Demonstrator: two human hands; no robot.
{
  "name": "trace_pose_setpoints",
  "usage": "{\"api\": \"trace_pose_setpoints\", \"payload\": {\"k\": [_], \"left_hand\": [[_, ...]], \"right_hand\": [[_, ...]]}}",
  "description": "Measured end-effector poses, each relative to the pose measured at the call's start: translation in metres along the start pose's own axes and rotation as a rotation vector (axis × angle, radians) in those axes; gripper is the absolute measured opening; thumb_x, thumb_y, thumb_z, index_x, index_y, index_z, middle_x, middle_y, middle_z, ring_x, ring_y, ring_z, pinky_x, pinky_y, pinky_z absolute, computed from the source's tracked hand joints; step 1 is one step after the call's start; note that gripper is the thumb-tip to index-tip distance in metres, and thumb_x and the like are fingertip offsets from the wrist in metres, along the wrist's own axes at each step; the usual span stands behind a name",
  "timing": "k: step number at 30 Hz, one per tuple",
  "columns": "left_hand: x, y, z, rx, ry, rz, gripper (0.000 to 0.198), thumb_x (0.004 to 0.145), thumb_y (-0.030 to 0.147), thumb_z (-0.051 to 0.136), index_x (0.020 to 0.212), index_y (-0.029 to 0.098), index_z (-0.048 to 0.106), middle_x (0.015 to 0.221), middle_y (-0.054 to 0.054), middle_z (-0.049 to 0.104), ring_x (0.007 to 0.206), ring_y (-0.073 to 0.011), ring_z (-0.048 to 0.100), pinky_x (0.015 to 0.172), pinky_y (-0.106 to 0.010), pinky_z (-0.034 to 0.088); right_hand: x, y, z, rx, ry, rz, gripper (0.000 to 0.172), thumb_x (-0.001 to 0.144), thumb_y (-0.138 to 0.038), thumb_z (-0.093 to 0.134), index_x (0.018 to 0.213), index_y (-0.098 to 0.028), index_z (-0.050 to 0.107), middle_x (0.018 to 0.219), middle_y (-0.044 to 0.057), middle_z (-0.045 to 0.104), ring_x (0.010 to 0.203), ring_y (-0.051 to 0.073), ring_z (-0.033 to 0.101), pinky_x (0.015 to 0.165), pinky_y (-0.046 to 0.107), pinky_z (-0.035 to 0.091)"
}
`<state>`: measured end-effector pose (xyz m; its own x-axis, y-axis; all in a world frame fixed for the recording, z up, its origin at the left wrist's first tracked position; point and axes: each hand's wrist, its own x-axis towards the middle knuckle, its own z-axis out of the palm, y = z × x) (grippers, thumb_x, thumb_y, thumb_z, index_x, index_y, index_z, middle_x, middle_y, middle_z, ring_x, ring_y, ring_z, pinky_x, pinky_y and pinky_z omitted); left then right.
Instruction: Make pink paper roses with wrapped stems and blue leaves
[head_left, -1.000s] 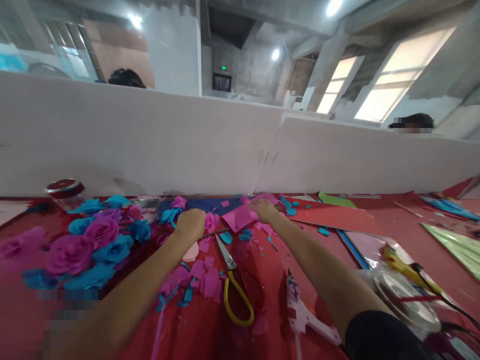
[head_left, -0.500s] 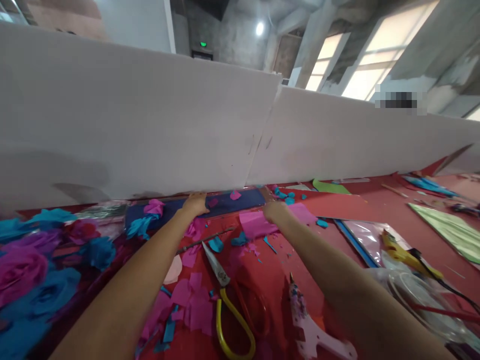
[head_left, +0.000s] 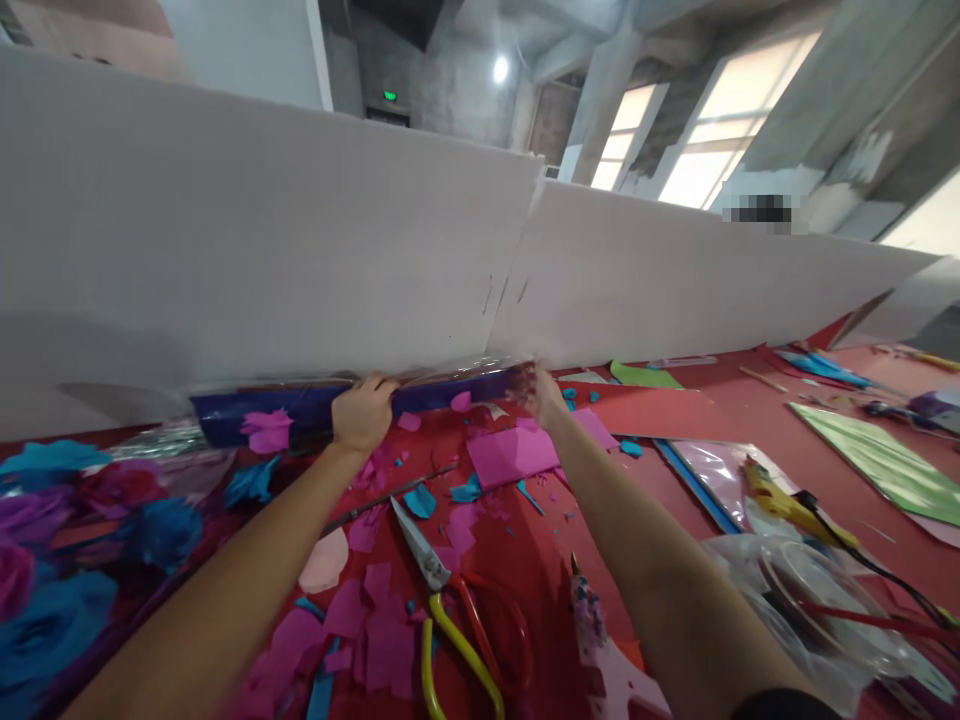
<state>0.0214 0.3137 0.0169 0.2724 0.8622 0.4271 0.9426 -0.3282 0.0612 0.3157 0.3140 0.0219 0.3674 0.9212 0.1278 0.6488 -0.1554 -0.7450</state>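
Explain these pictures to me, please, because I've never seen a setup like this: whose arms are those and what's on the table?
There's no machine: these are one person's bare hands. Every picture comes from a single camera worn on that person's head, looking forward and down. The left hand grips the dark blue sheet; the right hand is blurred at its other end, so its grip is unclear. On the red table lie scissors, magenta paper scraps, paper flowers, a pink glue gun and a yellow glue gun.
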Motion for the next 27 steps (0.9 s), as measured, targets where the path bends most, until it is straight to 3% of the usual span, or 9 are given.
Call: {"api": "trace_pose_setpoints", "payload": {"k": [3, 7, 10, 14, 16, 20, 27], "left_hand": [[-0.012, 0.003, -0.004, 0.092, 0.005, 0.096, 0.042, 0.090, 0.020, 0.025, 0.117, 0.025, 0.057, 0.117, -0.009, 0.058, 0.099, -0.0238, 0.057, 0.075, -0.033, 0.040], [-0.028, 0.012, -0.007, 0.105, -0.129, 0.208, 0.040, 0.089, 0.019, 0.028, 0.117, 0.025, 0.057, 0.121, -0.011, 0.055, 0.090, -0.0227, 0.060, 0.070, -0.033, 0.041], [-0.032, 0.025, -0.014, 0.077, -0.273, 0.242, 0.032, 0.087, 0.032, 0.039, 0.102, 0.019, 0.064, 0.106, -0.013, 0.061, 0.087, -0.0261, 0.062, 0.072, -0.036, 0.043], [-0.027, 0.039, -0.022, 0.075, -0.448, 0.216, 0.027, 0.077, 0.035, 0.055, 0.087, 0.014, 0.069, 0.098, -0.016, 0.065, 0.092, -0.0319, 0.062, 0.076, -0.040, 0.045], [-0.025, 0.042, -0.021, 0.065, -0.470, 0.207, 0.025, 0.074, 0.030, 0.060, 0.092, 0.016, 0.068, 0.100, -0.015, 0.065, 0.093, -0.0314, 0.062, 0.076, -0.039, 0.046], [-0.027, 0.043, -0.013, 0.010, -0.494, 0.191, 0.039, 0.073, 0.024, 0.060, 0.112, 0.027, 0.061, 0.111, -0.008, 0.064, 0.099, -0.0257, 0.061, 0.075, -0.033, 0.047], [-0.030, 0.039, -0.008, -0.035, -0.443, 0.164, 0.022, 0.079, 0.017, 0.046, 0.090, 0.025, 0.064, 0.101, -0.005, 0.065, 0.092, -0.0218, 0.062, 0.068, -0.030, 0.045]], "right_hand": [[0.005, 0.000, -0.001, 0.191, 0.093, 0.068, 0.064, 0.093, -0.038, -0.010, 0.121, -0.016, 0.044, 0.092, 0.007, 0.064, 0.078, 0.012, 0.064, 0.063, 0.021, 0.053], [-0.002, 0.020, -0.002, 0.306, 0.113, 0.208, 0.052, 0.096, -0.041, 0.011, 0.109, -0.013, 0.052, 0.085, 0.005, 0.064, 0.074, 0.013, 0.063, 0.063, 0.024, 0.054], [-0.012, 0.038, -0.003, 0.315, 0.075, 0.328, 0.033, 0.093, -0.037, 0.040, 0.111, -0.013, 0.055, 0.101, 0.007, 0.062, 0.085, 0.016, 0.062, 0.073, 0.033, 0.053], [-0.019, 0.051, -0.011, 0.259, 0.050, 0.391, 0.033, 0.088, -0.033, 0.055, 0.116, -0.016, 0.054, 0.117, 0.008, 0.056, 0.099, 0.021, 0.058, 0.082, 0.041, 0.050], [-0.019, 0.053, -0.016, 0.230, 0.035, 0.382, 0.033, 0.088, -0.033, 0.054, 0.116, -0.016, 0.054, 0.117, 0.008, 0.056, 0.099, 0.021, 0.058, 0.082, 0.040, 0.050], [-0.019, 0.058, -0.025, 0.214, -0.019, 0.362, 0.033, 0.087, -0.032, 0.055, 0.117, -0.016, 0.054, 0.118, 0.008, 0.056, 0.098, 0.021, 0.058, 0.081, 0.040, 0.051], [-0.014, 0.063, -0.022, 0.286, -0.048, 0.397, 0.033, 0.088, -0.032, 0.054, 0.117, -0.016, 0.053, 0.117, 0.009, 0.056, 0.098, 0.020, 0.058, 0.082, 0.041, 0.051]]}}
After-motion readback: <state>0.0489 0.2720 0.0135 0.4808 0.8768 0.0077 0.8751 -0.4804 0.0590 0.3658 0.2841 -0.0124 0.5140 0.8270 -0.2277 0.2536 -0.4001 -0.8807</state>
